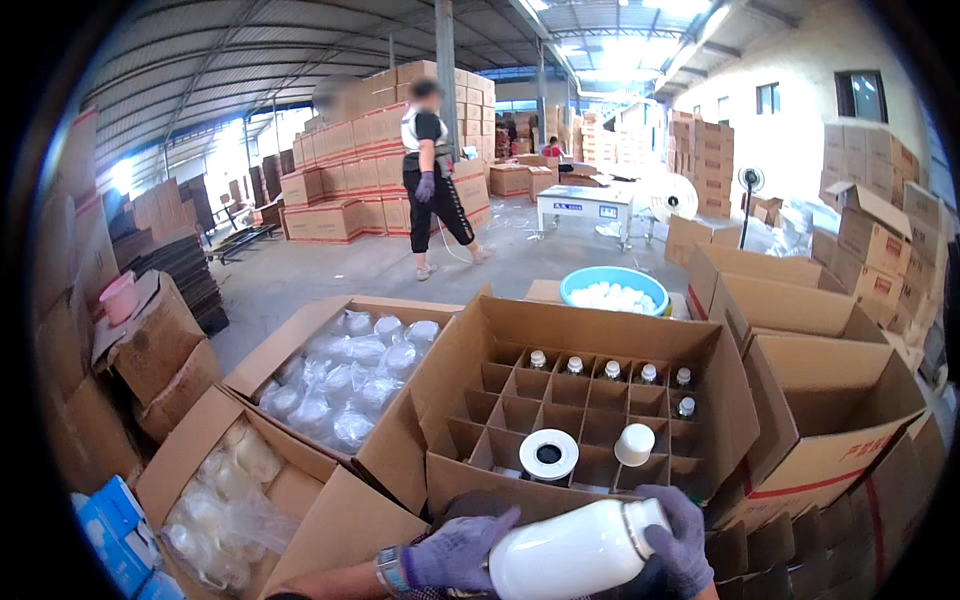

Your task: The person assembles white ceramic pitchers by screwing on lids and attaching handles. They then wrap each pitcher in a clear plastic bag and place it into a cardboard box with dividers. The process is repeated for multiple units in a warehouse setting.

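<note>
White plastic bottle point(578, 556) lies sideways, gripped in both gloved hands: left hand point(455, 550) wraps its base, right hand point(675, 540) closes around its neck. Just beyond stands a divided carton point(590, 400) holding a few bottles along its far and right cells.

Left hand point(455, 550): gloved in grey-purple knit, forearm entering from the lower edge with a wristwatch at the wrist, fingers curled over the base end of the white bottle point(575, 553), grip closed on it. Right hand point(675, 540): same knit glove, fingers wrapped around the bottle's neck end, thumb side underneath, grip closed. Both hands sit at either end of the bottle, which lies tilted between them.
</note>
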Demonstrator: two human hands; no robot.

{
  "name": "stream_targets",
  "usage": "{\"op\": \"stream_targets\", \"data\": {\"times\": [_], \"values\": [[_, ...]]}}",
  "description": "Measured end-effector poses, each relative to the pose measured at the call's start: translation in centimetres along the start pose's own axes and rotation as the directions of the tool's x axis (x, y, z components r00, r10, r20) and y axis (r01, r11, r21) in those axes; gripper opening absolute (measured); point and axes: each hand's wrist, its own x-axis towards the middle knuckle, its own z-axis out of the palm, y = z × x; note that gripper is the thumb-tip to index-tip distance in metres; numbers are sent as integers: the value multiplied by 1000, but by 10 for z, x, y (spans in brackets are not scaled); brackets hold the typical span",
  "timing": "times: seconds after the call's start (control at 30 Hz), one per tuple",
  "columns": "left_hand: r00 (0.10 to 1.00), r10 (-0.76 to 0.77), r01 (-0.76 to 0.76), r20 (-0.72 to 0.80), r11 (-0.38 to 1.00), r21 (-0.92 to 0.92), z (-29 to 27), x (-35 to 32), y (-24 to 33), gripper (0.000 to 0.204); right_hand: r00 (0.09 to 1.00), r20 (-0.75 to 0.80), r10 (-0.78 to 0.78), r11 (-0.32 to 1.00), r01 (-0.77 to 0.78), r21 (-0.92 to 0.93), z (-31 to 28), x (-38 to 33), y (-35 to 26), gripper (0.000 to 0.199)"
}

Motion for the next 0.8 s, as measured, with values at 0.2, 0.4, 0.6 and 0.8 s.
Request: {"op": "stream_targets", "data": {"times": [0.2,0.4,0.6,0.8], "values": [[1000,0,0,3,970,245,13,-93,-70,103,901,205,-382,761,432,-483,52,-13,55,30],[879,41,34,-475,988,148,70,-81,-70,85,899,112,422,847,-436,304,77,-29,108,37],[824,0,-218,-566,923,-317,52,-28,-45,66,960,6,281,890,-263,371,75,-41,39,50],[943,96,-272,-320,776,-569,61,-24,-68,68,898,-75,-433,894,418,-159,45,-39,-60,67]]}}
